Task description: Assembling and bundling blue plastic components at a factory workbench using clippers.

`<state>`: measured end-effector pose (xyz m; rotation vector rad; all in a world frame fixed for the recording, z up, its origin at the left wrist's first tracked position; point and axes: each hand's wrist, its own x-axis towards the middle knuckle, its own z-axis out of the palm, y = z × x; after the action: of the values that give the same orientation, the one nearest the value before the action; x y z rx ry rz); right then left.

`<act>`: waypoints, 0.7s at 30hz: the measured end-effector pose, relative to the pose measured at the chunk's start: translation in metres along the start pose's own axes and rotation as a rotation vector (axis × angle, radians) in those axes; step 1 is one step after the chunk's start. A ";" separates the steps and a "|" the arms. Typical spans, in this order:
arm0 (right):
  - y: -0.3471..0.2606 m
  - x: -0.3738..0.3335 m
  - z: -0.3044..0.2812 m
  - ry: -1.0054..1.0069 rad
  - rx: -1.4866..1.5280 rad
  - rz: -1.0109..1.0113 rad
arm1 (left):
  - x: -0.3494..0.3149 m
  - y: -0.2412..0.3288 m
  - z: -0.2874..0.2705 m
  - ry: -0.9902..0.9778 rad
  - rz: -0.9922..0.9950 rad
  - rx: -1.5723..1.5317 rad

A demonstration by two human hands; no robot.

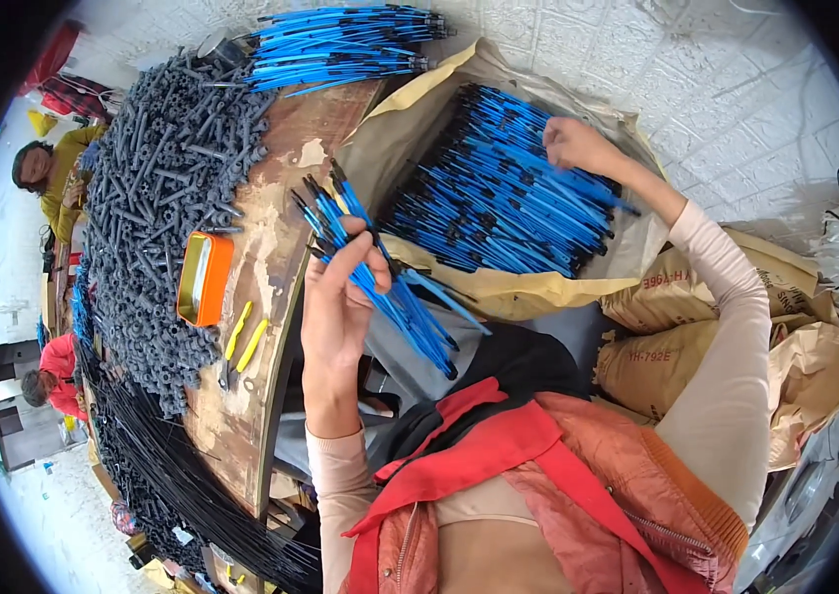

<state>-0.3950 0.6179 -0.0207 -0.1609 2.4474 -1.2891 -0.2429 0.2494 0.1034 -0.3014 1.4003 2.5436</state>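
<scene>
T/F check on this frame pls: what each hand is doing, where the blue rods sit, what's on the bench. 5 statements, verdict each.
1. The left hand holds a bunch of blue rods in its grip. True.
2. The right hand is resting on the orange tin. False: it reaches into the open sack, onto the pile of blue rods there; the orange tin lies on the wooden bench, apart from both hands.
3. A heap of grey plastic parts covers the left part of the bench. True.
4. The yellow-handled tool is in the left hand. False: it lies on the bench below the tin.
5. A separate bundle of blue rods lies at the bench's far end. True.
</scene>
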 end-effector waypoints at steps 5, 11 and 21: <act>-0.001 -0.003 0.020 -0.148 -0.085 -0.013 | 0.011 -0.005 0.000 0.032 0.022 -0.066; -0.013 -0.019 0.031 -0.097 -0.457 -0.201 | 0.011 -0.005 0.004 0.056 0.006 -0.051; -0.137 -0.061 -0.009 0.018 -0.124 -0.382 | 0.022 0.000 0.002 0.138 0.144 0.040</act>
<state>-0.3515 0.5623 0.1121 -0.6807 2.5965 -1.2845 -0.2645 0.2530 0.0985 -0.3889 1.5744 2.6504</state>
